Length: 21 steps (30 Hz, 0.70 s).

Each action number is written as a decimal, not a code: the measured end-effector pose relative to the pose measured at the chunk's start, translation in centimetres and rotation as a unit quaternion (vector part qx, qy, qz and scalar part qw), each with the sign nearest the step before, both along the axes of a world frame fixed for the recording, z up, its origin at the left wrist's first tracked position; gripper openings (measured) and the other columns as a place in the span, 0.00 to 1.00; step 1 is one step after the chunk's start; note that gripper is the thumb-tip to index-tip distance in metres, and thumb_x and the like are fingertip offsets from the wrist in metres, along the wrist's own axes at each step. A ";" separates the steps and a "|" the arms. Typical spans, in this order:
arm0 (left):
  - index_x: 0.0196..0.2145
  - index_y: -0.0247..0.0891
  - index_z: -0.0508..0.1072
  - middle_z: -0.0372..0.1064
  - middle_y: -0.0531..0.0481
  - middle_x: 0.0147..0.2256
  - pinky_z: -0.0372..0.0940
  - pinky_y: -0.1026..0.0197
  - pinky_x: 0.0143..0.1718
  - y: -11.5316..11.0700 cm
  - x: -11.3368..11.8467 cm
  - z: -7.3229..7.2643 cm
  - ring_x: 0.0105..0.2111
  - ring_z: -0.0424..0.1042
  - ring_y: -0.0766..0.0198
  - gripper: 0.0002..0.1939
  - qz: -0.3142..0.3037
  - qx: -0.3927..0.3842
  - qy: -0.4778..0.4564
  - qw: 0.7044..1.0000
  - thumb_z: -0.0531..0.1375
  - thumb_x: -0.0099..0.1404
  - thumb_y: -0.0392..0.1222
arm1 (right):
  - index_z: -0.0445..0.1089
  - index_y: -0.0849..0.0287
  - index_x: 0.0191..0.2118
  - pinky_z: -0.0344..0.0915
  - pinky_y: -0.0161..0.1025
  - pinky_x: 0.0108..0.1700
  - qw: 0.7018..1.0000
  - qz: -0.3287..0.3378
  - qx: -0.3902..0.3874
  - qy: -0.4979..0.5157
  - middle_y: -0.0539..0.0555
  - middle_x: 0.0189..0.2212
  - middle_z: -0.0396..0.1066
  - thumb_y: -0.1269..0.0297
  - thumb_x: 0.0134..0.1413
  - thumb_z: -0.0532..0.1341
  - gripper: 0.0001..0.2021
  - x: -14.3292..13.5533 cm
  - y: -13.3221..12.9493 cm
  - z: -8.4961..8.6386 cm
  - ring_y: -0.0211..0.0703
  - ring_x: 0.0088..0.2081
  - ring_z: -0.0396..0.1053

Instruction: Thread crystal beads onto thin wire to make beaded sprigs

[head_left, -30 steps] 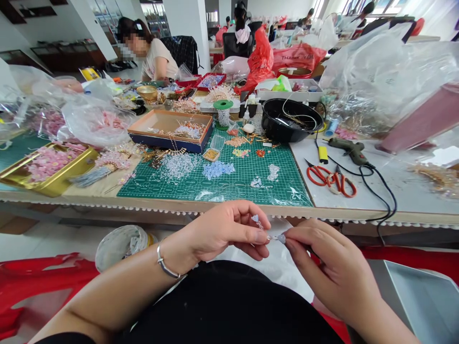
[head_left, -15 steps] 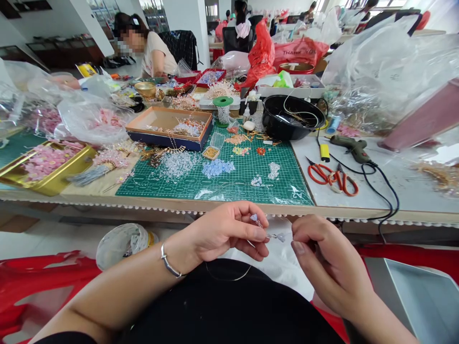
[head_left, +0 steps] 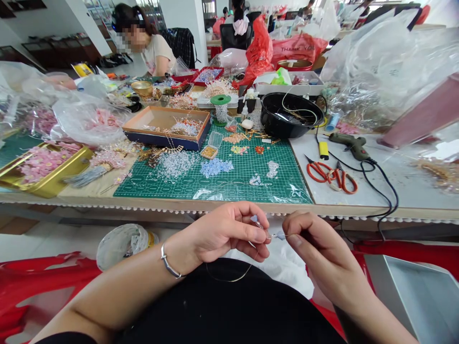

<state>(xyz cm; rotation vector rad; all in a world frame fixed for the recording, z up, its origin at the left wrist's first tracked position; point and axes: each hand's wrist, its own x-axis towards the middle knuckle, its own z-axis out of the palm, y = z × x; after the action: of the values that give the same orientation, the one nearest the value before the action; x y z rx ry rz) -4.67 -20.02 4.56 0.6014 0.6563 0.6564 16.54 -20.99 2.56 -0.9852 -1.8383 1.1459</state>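
My left hand (head_left: 236, 231) pinches a small beaded wire piece between thumb and fingers, in front of the table edge. One pale blue flower bead (head_left: 254, 219) of it shows above the thumb, and a second blue bead (head_left: 280, 236) sticks out to the right. My right hand (head_left: 311, 243) closes thumb and forefinger on the thin wire just beyond that second bead. A loop of thin gold wire (head_left: 233, 280) hangs below my left hand against the black clothing. Behind the hands, blue flower beads (head_left: 216, 167) lie heaped on the green cutting mat (head_left: 172, 190).
Clear beads (head_left: 175, 165) and a small box of gold beads (head_left: 209, 152) lie on the mat. Orange-handled scissors (head_left: 322, 173) and a glue gun (head_left: 353, 145) rest at the right. A black bowl (head_left: 287, 126) and cardboard box (head_left: 136, 130) stand behind. Another person (head_left: 158, 52) sits across.
My right hand has moved left, close to the blue bead at my left fingers. My left hand stays nearly still. The view has shifted slightly.
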 end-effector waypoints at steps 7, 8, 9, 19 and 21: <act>0.33 0.34 0.70 0.71 0.49 0.27 0.72 0.61 0.31 0.1 0.2 0.2 0.27 0.76 0.63 0.08 -0.008 0.009 0.029 1.000 0.65 0.54 0.31 | 0.62 0.57 0.36 0.60 0.37 0.35 0.977 0.042 0.184 -0.096 0.51 0.33 0.62 0.78 0.56 0.55 0.08 0.3 0.4 2.0 0.39 0.35 0.61; 0.33 0.33 0.70 0.71 0.49 0.27 0.72 0.61 0.31 0.1 0.2 0.2 0.27 0.76 0.63 0.08 -0.009 0.010 0.030 0.999 0.65 0.54 0.31 | 0.63 0.57 0.37 0.60 0.38 0.36 0.973 0.048 0.202 -0.103 0.52 0.34 0.62 0.78 0.56 0.55 0.08 0.4 0.5 2.2 0.39 0.37 0.61; 0.33 0.33 0.70 0.72 0.49 0.27 0.72 0.61 0.30 0.1 0.3 0.2 0.27 0.76 0.63 0.08 -0.011 0.010 0.029 0.999 0.64 0.54 0.30 | 0.63 0.57 0.37 0.60 0.38 0.38 0.971 0.050 0.209 -0.108 0.52 0.35 0.61 0.78 0.56 0.56 0.08 0.4 0.6 2.2 0.40 0.38 0.61; 0.33 0.32 0.71 0.72 0.48 0.28 0.72 0.61 0.31 0.1 0.1 0.3 0.26 0.76 0.63 0.08 -0.045 0.007 0.032 0.998 0.64 0.54 0.30 | 0.62 0.54 0.34 0.59 0.41 0.47 0.993 0.075 0.061 -0.066 0.54 0.44 0.60 0.70 0.61 0.53 0.06 1.2 1.9 1.0 0.45 0.49 0.60; 0.33 0.32 0.72 0.72 0.47 0.28 0.72 0.61 0.31 0.0 0.1 0.4 0.27 0.75 0.63 0.06 -0.048 0.006 0.036 0.998 0.63 0.55 0.31 | 0.63 0.54 0.33 0.60 0.43 0.48 0.993 0.090 0.042 -0.059 0.54 0.43 0.62 0.68 0.61 0.54 0.05 1.2 2.8 0.8 0.46 0.49 0.60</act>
<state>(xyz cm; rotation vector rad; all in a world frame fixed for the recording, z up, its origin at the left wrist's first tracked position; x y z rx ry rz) -4.61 -19.98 4.97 0.6655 0.6866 0.5512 17.77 -18.20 3.34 -0.8688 -2.0893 1.1250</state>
